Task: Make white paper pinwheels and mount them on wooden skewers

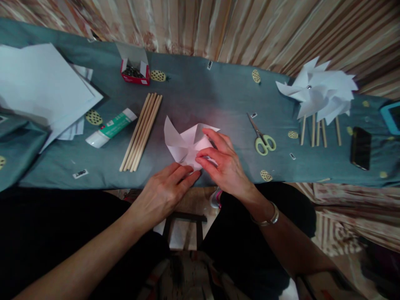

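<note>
A white paper pinwheel [175, 141] lies at the near edge of the cloth-covered table, its blades partly folded in. My left hand [165, 187] has its fingers closed on the pinwheel's lower edge. From the right, my right hand [223, 162] reaches over it, with fingers bent and pinching a folded part of the paper near the middle. Fingers hide part of the centre and the lower right blade. To the left lie several wooden sticks [142, 131] side by side, and to the right rest scissors [264, 141] with light green handles.
A glue stick [111, 128] and a stack of white paper [43, 87] lie left. Behind stands an open red box [135, 73] of small metal pieces. Finished pinwheels [321, 89] on sticks, a dark phone [361, 148] and a blue-edged device [392, 116] are at right, before a curtain [234, 33].
</note>
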Action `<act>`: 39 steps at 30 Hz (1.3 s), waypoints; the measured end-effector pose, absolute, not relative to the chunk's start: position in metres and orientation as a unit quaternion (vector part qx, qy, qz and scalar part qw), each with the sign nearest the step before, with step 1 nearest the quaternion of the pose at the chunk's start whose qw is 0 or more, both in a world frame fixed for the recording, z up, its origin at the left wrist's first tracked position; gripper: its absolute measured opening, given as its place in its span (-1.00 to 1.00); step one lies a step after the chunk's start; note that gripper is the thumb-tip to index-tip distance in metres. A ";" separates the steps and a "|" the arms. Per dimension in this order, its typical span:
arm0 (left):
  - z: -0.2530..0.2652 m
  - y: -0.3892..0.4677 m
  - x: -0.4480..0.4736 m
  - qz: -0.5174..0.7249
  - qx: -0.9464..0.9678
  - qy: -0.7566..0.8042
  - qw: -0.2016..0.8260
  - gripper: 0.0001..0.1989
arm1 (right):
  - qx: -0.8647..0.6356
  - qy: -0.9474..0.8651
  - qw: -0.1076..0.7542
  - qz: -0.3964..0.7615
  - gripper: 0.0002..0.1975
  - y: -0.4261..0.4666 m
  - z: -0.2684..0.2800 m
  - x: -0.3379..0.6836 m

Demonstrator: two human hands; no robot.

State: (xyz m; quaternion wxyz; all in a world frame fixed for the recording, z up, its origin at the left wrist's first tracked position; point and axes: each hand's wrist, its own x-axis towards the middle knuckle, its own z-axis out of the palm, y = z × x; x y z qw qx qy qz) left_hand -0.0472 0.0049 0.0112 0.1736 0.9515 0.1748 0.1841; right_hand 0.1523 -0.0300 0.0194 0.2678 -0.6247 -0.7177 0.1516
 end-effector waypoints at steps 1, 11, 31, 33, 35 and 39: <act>0.011 0.005 -0.047 0.186 0.950 0.176 0.177 -0.70 | -0.625 -0.716 0.270 0.153 -0.86 -0.030 0.019 0.152; 0.003 0.002 -0.045 0.228 0.920 0.215 0.238 -0.70 | -0.619 -0.718 0.286 0.140 -0.81 -0.029 0.015 0.150; 0.004 0.001 -0.042 0.237 0.895 0.258 0.276 -0.73 | -0.595 -0.746 0.288 0.081 -0.81 -0.033 0.010 0.147; 0.004 0.002 -0.041 0.240 0.891 0.264 0.279 -0.73 | -0.596 -0.746 0.287 0.078 -0.81 -0.033 0.010 0.147; 0.004 0.002 -0.041 0.242 0.889 0.267 0.283 -0.73 | -0.595 -0.749 0.283 0.076 -0.81 -0.033 0.010 0.147; 0.003 0.002 -0.041 0.240 0.884 0.272 0.295 -0.73 | -0.590 -0.756 0.274 0.069 -0.81 -0.033 0.009 0.147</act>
